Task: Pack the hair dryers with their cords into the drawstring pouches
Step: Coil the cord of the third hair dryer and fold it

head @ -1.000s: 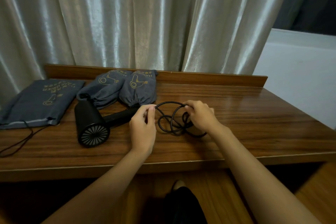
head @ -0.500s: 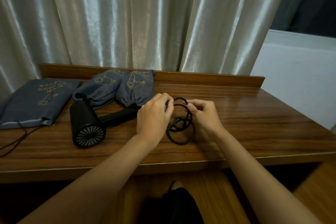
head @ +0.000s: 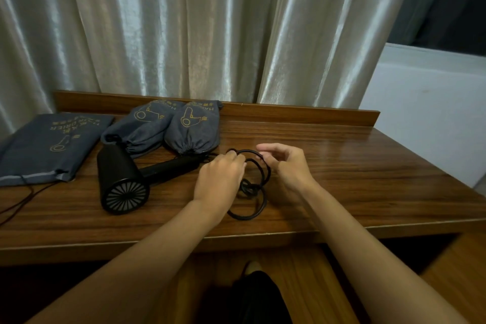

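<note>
Hair dryer cord (head: pixel 259 187): we pinch its coils in our left hand (head: pixel 219 179) just right of the hair dryer (head: pixel 123 181). Our right hand (head: pixel 285 166), fingers loosely curled, touches the top loop; we should keep loops even and tight.

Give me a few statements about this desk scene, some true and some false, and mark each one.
1. The black hair dryer lies on the wooden desk. True.
2. Its cord is stretched out straight. False: it is coiled in loops.
3. The left hand holds the cord. True.
4. The flat pouch at far left is bulging full. False: it lies flat.
5. Two filled pouches lie behind the dryer. True.
</note>
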`<state>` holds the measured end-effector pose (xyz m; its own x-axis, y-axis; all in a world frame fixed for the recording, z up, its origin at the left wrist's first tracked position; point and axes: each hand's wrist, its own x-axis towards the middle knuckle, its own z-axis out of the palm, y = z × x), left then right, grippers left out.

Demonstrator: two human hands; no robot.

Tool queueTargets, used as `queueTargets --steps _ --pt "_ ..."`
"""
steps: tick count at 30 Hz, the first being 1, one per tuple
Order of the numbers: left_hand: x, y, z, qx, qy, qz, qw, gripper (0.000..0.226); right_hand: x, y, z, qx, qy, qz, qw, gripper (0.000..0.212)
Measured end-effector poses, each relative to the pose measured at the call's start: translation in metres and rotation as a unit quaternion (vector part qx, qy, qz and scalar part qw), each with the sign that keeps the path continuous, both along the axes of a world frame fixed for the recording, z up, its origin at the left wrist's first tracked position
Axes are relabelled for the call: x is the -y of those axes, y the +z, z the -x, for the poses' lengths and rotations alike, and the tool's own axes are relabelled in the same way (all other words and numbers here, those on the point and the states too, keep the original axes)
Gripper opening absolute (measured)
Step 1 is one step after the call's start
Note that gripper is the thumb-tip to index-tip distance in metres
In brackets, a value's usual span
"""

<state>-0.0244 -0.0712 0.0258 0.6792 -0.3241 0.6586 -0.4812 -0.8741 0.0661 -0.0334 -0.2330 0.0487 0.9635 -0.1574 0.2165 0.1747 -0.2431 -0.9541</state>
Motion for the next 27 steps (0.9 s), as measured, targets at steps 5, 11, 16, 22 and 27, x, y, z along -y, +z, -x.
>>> queueTargets --steps 5,11,16,22,27 --pt "0.01 0.005 -0.013 -0.118 0.061 0.096 0.986 0.02 -0.01 -0.005 0.004 0.057 0.055 0.016 0.997 0.021" --pt "0.014 0.007 -0.013 -0.35 -0.114 0.517 0.773 0.029 -0.015 -0.019 0.004 0.147 -0.02 0.238 0.96 0.035" --pt "0.006 0.0 -0.008 -0.315 -0.172 0.53 0.768 0.021 -0.012 -0.023 -0.005 0.111 -0.002 0.338 0.935 0.034" --pt "0.0 -0.005 -0.014 -0.295 -0.113 0.552 0.772 0.03 -0.001 -0.028 -0.011 0.097 -0.172 0.198 0.96 0.017" --pt "-0.009 -0.013 -0.013 -0.344 -0.074 0.555 0.753 0.028 0.003 -0.041 -0.004 0.009 -0.169 -0.065 0.983 0.017"
